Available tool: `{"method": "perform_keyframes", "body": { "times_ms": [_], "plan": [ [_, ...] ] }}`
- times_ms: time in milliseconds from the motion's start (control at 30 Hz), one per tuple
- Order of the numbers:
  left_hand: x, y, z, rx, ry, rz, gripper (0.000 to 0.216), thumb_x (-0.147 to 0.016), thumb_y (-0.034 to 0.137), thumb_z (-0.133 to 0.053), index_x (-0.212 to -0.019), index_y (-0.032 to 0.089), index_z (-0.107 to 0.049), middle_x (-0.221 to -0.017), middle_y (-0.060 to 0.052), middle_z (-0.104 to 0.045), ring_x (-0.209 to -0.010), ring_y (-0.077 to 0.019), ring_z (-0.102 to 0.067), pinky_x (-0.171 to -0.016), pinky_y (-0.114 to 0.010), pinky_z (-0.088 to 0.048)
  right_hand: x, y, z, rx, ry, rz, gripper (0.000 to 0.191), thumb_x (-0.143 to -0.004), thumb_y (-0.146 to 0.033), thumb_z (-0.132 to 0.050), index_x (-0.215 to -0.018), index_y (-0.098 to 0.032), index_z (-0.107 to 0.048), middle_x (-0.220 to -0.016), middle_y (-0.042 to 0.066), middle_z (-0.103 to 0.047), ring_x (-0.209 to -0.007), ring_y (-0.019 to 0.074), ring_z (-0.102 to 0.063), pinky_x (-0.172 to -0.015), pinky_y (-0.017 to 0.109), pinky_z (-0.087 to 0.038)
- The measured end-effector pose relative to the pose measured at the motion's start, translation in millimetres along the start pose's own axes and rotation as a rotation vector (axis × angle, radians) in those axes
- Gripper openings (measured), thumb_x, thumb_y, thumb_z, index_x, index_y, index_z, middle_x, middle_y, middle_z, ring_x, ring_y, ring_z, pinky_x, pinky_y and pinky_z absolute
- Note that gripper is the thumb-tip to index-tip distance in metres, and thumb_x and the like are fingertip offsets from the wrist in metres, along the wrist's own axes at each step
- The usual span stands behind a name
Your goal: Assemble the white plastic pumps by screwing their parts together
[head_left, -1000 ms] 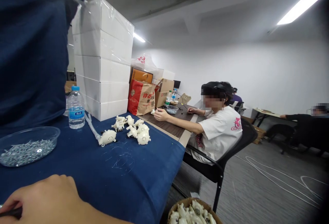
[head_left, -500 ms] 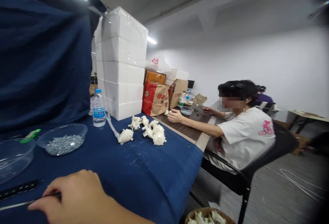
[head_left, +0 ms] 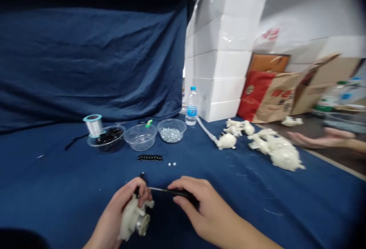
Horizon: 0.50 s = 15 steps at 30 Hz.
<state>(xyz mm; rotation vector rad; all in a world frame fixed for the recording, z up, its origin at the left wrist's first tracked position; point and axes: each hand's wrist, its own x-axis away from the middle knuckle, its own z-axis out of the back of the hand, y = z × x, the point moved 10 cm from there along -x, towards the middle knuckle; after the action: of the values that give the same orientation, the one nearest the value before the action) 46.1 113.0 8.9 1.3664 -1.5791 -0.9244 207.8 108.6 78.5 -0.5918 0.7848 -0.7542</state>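
Observation:
My left hand is closed around a small cream plastic part with a metal motor end, held low over the blue cloth. My right hand pinches a thin screwdriver with a dark handle; its shaft points left to the top of the part. Just beyond my hands lie a black strip and two tiny screws.
Three clear bowls stand in a row: black pieces, an empty bowl, screws. A wire spool, water bottle, stacked white boxes and cream toy animals sit further back. Another person's hand reaches in at right.
The view has swung left and down from the seated person to the blue table. My left hand with the cream part has come into sight, and the screwdriver now meets it.

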Motion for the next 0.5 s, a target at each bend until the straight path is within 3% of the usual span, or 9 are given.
{"method": "perform_keyframes", "body": {
  "times_ms": [167,300,500],
  "plan": [
    [0,-4,-5,-0.058,-0.047,-0.047,0.033,-0.094,0.043,-0.056,-0.072,0.019,-0.056,-0.067,0.000,-0.049,-0.069,-0.0143,-0.045,-0.067,-0.020,-0.041,1,-16,5,0.170,0.061,0.199,0.027,-0.089,-0.011,-0.053,-0.107,-0.025,-0.069,-0.097,0.001,-0.078,-0.083,0.0166,-0.074,-0.071,0.024,-0.058],
    [0,-12,-2,-0.060,-0.082,-0.031,0.028,-0.098,0.043,-0.051,-0.080,0.021,-0.054,-0.075,0.000,-0.051,-0.069,-0.0130,-0.044,-0.065,-0.021,-0.038,4,-23,-1,0.265,0.100,0.292,0.032,-0.086,-0.008,-0.053,-0.109,-0.026,-0.066,-0.095,-0.003,-0.079,-0.087,0.0164,-0.076,-0.079,0.024,-0.060],
    [0,-12,-1,-0.055,-0.071,-0.041,0.028,-0.099,0.042,-0.049,-0.082,0.021,-0.057,-0.081,0.000,-0.051,-0.076,-0.0131,-0.047,-0.072,-0.023,-0.039,8,-12,-8,0.301,0.136,0.272,0.031,-0.088,-0.011,-0.051,-0.112,-0.028,-0.063,-0.092,-0.004,-0.078,-0.082,0.0161,-0.076,-0.082,0.024,-0.062]
  ]
}}
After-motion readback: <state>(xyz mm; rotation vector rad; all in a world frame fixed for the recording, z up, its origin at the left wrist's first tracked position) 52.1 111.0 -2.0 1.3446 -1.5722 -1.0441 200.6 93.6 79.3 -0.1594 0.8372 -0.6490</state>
